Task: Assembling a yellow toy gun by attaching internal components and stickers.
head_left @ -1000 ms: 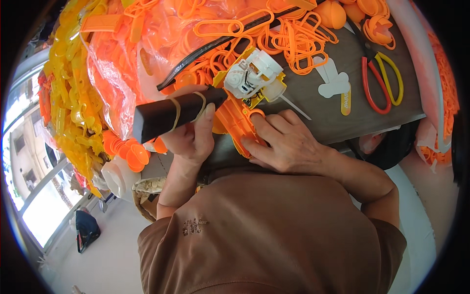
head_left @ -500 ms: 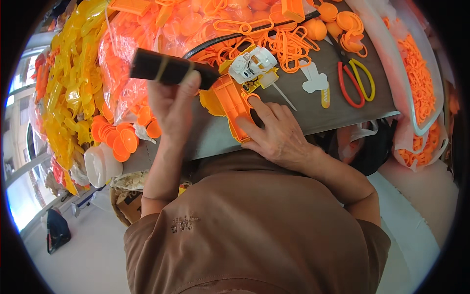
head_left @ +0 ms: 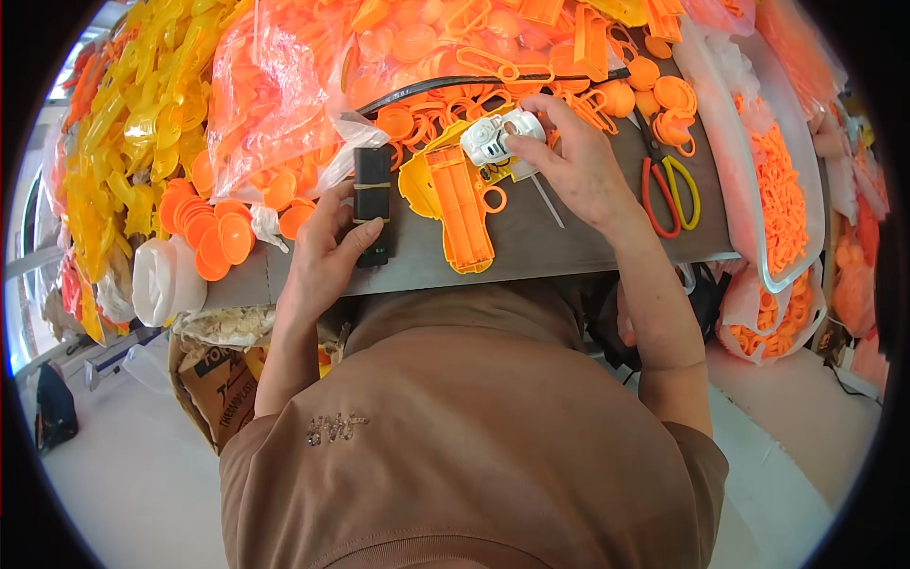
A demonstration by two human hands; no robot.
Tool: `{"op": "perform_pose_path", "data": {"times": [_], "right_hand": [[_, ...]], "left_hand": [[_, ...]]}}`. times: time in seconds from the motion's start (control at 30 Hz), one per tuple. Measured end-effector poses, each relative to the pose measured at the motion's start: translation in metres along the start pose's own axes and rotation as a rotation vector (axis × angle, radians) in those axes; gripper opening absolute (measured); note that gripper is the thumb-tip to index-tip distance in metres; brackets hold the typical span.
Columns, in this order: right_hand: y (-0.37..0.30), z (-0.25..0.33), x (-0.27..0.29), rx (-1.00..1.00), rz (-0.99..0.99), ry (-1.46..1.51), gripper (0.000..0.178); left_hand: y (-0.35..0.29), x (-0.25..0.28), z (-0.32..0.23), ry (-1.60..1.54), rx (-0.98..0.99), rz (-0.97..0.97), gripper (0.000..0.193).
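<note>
My left hand (head_left: 327, 247) is closed around a black rectangular block (head_left: 372, 197) with a tan band across it, held upright at the table's near edge. My right hand (head_left: 583, 171) has its thumb and index finger on the right end of a white plastic mechanism (head_left: 486, 142), gripping it. This mechanism sits at the top of a toy-gun-shaped half shell, yellow outside with an orange handle part (head_left: 460, 213) that points toward me. An orange ring sticks out at the handle's right side. A thin white rod (head_left: 550, 202) extends below the mechanism.
Pliers (head_left: 670, 194) with red and yellow handles lie right of my right hand. Orange plastic parts and clear bags (head_left: 275, 104) pile up behind, with a black strip (head_left: 445, 88) across them. Yellow parts (head_left: 142, 104) heap at left. A tub of orange pieces (head_left: 779, 199) stands at right.
My left hand has lowered the black block and turned it upright. My right hand has left the orange handle and moved up to the white mechanism. The view has shifted slightly.
</note>
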State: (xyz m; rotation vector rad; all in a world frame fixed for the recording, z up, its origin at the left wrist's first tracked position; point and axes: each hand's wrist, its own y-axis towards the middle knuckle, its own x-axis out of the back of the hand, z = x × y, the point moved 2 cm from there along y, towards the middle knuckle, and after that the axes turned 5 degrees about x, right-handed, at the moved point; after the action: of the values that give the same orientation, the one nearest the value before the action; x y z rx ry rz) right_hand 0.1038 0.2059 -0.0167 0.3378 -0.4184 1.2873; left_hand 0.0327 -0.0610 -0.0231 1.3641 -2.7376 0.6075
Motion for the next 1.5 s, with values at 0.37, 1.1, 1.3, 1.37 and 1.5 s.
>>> {"op": "perform_pose_path", "data": {"times": [0.37, 1.1, 1.3, 1.37, 1.5], "right_hand": [[0.014, -0.007, -0.009, -0.049, 0.107, 0.238, 0.047], [0.0, 0.001, 0.002, -0.248, 0.216, 0.398, 0.028], [-0.004, 0.003, 0.0, -0.349, 0.233, 0.505, 0.03], [-0.003, 0.002, 0.002, -0.332, 0.217, 0.498, 0.031], [0.0, 0.007, -0.001, -0.372, 0.264, 0.656, 0.031]], "left_hand": [[-0.005, -0.037, -0.024, 0.756, -0.703, -0.238, 0.06], [0.019, -0.061, -0.017, 0.853, -0.651, -0.012, 0.081], [0.024, -0.061, -0.015, 0.823, -0.678, 0.001, 0.082], [0.024, -0.061, -0.016, 0.827, -0.683, -0.005, 0.082], [0.023, -0.062, -0.017, 0.816, -0.682, 0.006, 0.083]]}}
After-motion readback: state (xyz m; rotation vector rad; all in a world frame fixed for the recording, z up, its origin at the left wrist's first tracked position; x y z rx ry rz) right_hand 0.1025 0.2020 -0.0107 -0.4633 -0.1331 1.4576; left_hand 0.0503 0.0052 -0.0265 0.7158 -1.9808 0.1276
